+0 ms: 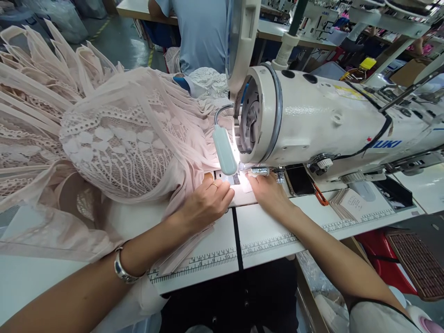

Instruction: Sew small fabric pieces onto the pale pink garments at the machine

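A pale pink lace garment (125, 138) lies heaped over the left of the table and runs up to a white sewing machine (305, 115). My left hand (210, 201) is closed in a pinch at the garment's edge, just left of the needle area. Its fingertips are partly hidden. On the other side of the needle, my right hand (268, 192) has its fingers pressed together at a small pale piece of fabric (244, 183) on the machine bed. The machine hides part of those fingers. A small lamp (225, 150) lights this spot.
To the right lie a dark phone (299, 179), orange-handled snips (319, 195) and a stack of pale labels (348, 203). Printed rulers (215, 260) run along the table's front edge. A person in a blue shirt (203, 34) sits beyond the table.
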The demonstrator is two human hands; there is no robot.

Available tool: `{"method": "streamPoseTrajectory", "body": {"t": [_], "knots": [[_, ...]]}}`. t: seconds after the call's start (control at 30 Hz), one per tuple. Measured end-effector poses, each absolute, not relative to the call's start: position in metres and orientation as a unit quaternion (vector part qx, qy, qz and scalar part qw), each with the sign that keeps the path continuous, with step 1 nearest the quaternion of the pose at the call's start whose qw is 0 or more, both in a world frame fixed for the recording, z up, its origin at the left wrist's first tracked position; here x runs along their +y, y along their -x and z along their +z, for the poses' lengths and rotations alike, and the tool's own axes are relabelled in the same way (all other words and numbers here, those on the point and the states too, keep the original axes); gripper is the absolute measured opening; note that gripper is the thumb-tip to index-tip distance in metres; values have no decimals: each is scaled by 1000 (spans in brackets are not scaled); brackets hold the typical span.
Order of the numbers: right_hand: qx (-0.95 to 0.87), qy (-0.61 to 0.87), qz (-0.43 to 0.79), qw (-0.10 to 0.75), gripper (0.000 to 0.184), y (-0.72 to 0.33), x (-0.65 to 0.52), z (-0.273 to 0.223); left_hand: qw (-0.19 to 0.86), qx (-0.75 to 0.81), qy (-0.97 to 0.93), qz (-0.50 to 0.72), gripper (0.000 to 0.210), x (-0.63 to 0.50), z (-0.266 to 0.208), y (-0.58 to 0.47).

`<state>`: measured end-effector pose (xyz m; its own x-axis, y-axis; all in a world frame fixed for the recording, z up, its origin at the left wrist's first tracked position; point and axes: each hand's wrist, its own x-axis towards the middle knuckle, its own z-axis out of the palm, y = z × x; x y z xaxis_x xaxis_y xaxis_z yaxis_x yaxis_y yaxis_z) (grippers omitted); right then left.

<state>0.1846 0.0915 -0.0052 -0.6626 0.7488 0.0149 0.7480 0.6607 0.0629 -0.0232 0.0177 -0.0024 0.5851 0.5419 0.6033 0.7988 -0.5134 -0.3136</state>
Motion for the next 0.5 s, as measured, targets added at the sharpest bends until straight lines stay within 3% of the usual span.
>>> {"method": "streamPoseTrajectory", "body": {"t": [0.1,0.33,0.4,0.5], "knots": [[905,-424,-5,26,54,-183,96,-2,274,-389,858,-194,34,17,-3,22],[878,-469,-77,49,40,-186,100,7,249,-349,887,-170,29,16,-3,23],[898,-431,-87,9,40,-203,95,12,242,-356,888,-161,25,14,-7,25],[894,-439,-7,-86,39,-256,82,23,243,-377,880,-156,31,11,-14,28]]}}
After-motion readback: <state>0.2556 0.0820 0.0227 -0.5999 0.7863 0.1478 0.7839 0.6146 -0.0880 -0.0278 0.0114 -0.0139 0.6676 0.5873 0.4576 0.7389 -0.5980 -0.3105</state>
